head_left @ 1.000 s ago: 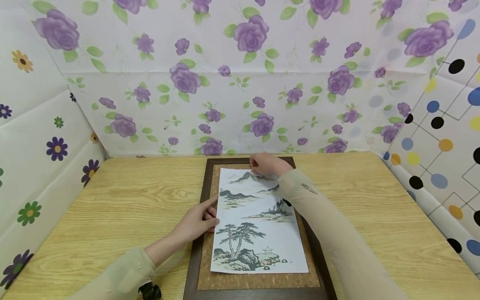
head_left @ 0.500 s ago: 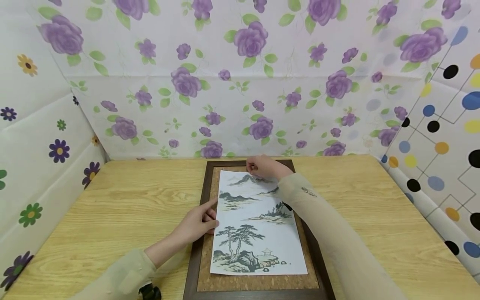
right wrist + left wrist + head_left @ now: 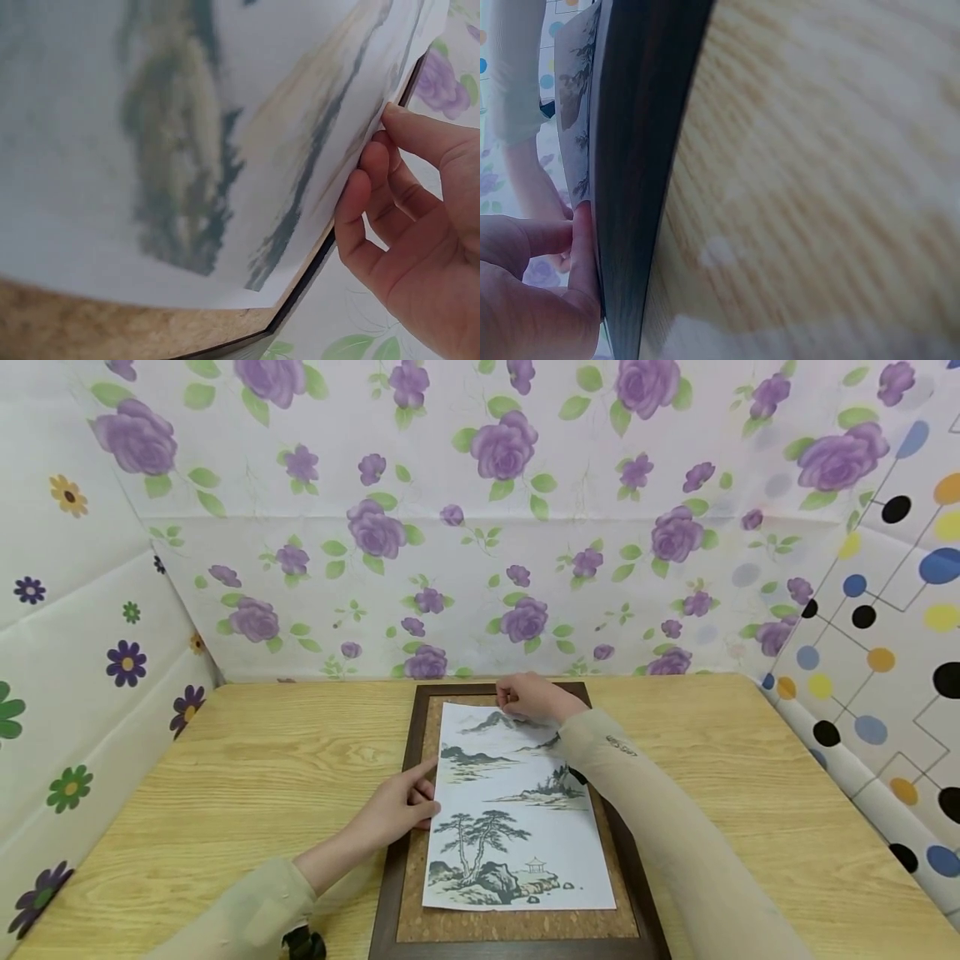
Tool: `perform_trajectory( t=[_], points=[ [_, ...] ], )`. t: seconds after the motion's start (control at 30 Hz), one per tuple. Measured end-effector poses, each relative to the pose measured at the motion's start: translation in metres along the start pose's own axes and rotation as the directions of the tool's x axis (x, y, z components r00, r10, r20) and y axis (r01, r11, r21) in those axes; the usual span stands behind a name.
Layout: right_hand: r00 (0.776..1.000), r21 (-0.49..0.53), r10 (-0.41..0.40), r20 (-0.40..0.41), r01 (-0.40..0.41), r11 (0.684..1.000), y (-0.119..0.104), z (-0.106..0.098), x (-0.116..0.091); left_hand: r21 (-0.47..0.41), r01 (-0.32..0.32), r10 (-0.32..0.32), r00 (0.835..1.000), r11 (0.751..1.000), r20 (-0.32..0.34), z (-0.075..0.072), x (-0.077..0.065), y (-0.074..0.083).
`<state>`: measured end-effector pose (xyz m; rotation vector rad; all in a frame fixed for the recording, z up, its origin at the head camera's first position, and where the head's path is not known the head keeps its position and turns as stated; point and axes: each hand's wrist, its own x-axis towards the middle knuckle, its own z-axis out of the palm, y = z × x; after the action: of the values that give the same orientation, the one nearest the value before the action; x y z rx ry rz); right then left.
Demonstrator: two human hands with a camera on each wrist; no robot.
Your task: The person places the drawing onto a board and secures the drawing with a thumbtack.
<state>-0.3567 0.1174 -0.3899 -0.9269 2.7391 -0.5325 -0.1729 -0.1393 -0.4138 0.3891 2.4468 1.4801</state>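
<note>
A white sheet with an ink landscape print (image 3: 517, 827) lies on a brown cork board (image 3: 517, 928) with a dark wooden frame (image 3: 480, 950). My left hand (image 3: 401, 802) is at the sheet's left side, index finger extended and thumb touching the paper edge. The left wrist view shows the same hand (image 3: 544, 277) beside the dark frame. At the far edge, my right hand (image 3: 536, 697) has its fingers bent. Seen from the right wrist, that hand (image 3: 420, 202) pinches the paper's edge between thumb and curled fingertips.
The framed board rests on a light wood-grain table (image 3: 300, 760). A white cloth with purple roses (image 3: 502, 568) stands behind it. Cloths with daisies (image 3: 82, 693) and coloured dots (image 3: 877, 693) line the left and right sides.
Both hands stay at nearly the same places on the sheet; the right fingers shift slightly along the far edge. The head view tilts up a little, so the scene sits lower.
</note>
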Motion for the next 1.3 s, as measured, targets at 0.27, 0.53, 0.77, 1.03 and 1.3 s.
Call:
perform_trajectory(
  t=[0.27, 0.53, 0.77, 1.03, 1.3],
  points=[
    [0.999, -0.004, 0.031, -0.026, -0.031, 1.000, 0.003, 0.002, 0.002, 0.016, -0.001, 0.001, 1.000, 1.000, 0.005, -0.001, 0.000, 0.003],
    [0.998, -0.021, 0.034, -0.054, -0.036, 0.999, 0.004, 0.002, 0.006, 0.023, 0.003, -0.003, 1.000, 1.000, 0.016, -0.003, 0.003, 0.005],
    [0.992, 0.015, 0.064, -0.111, -0.063, 0.998, 0.007, 0.009, 0.004, 0.028, 0.031, -0.032, 0.999, 0.999, 0.029, -0.007, 0.008, 0.005],
    [0.981, -0.015, 0.073, -0.179, -0.077, 0.997, 0.005, 0.014, -0.013, 0.043, 0.011, -0.013, 0.998, 0.999, 0.064, -0.008, 0.002, 0.010],
    [0.953, 0.068, 0.102, -0.286, -0.085, 0.994, -0.005, 0.020, -0.045, 0.097, -0.076, 0.068, 0.994, 0.992, 0.086, -0.018, -0.001, 0.007]
  ],
)
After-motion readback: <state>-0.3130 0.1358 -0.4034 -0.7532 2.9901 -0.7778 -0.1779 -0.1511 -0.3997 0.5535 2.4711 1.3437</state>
